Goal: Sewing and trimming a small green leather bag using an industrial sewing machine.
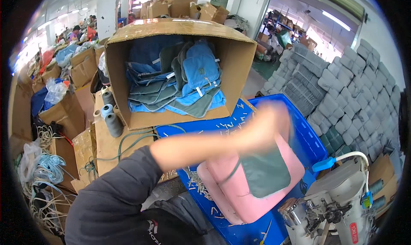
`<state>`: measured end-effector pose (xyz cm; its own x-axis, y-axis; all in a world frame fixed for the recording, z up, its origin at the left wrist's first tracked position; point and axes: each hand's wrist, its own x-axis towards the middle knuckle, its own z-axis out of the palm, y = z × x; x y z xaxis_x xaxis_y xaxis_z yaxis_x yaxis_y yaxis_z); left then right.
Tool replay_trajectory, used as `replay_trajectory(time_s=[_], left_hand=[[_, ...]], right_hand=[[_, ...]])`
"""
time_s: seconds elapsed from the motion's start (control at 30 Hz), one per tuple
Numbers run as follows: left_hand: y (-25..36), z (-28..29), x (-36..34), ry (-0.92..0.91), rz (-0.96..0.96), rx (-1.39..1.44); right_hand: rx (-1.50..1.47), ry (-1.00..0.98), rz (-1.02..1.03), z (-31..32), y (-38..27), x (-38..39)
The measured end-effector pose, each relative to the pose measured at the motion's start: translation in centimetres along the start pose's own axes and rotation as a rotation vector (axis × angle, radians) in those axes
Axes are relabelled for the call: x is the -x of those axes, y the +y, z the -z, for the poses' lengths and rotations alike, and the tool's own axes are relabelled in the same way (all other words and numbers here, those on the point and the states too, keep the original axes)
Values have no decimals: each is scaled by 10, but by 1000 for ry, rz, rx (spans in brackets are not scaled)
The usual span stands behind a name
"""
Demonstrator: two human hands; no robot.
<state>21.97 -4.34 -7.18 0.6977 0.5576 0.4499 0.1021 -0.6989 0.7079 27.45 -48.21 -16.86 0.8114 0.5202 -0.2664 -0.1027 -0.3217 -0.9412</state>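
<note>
My left arm, in a dark sleeve, reaches across to the right. My left hand (267,124) is smeared by motion at the far edge of a pink padded fabric piece (227,189). Whether its fingers hold the fabric cannot be made out. A grey-green panel (266,172) covers part of the pink piece, and a thin dark green cord runs beside it. The piece lies on a blue work surface (195,159) strewn with small pale scraps. My right hand is not visible.
A cardboard box (180,24) of blue and grey-green fabric pieces stands ahead. Thread cones (113,124) are left of it. On the right are a sewing machine (338,202), a blue bin (314,140) and stacked grey pads (342,91). Small snips (266,233) lie near the front.
</note>
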Motion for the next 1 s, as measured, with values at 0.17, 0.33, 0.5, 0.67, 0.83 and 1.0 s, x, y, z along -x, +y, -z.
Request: replay_trajectory(time_s=[0.17, 0.33, 0.5, 0.67, 0.83, 1.0], left_hand=[[-10, 67, -57, 161, 130, -56], [24, 46, 37, -292, -31, 344], [71, 40, 102, -708, 147, 926], [106, -13, 138, -280, -298, 700], [114, -50, 135, -251, -107, 812], [93, -33, 119, -436, 315, 992]], right_hand=[[360, 109, 61, 8, 26, -21], [733, 200, 165, -12, -23, -16], [914, 274, 190, -32, -43, -28], [285, -64, 442, -50, -78, -1], [-114, -356, 525, -95, -106, 1], [-155, -176, 380, -107, -96, -11]])
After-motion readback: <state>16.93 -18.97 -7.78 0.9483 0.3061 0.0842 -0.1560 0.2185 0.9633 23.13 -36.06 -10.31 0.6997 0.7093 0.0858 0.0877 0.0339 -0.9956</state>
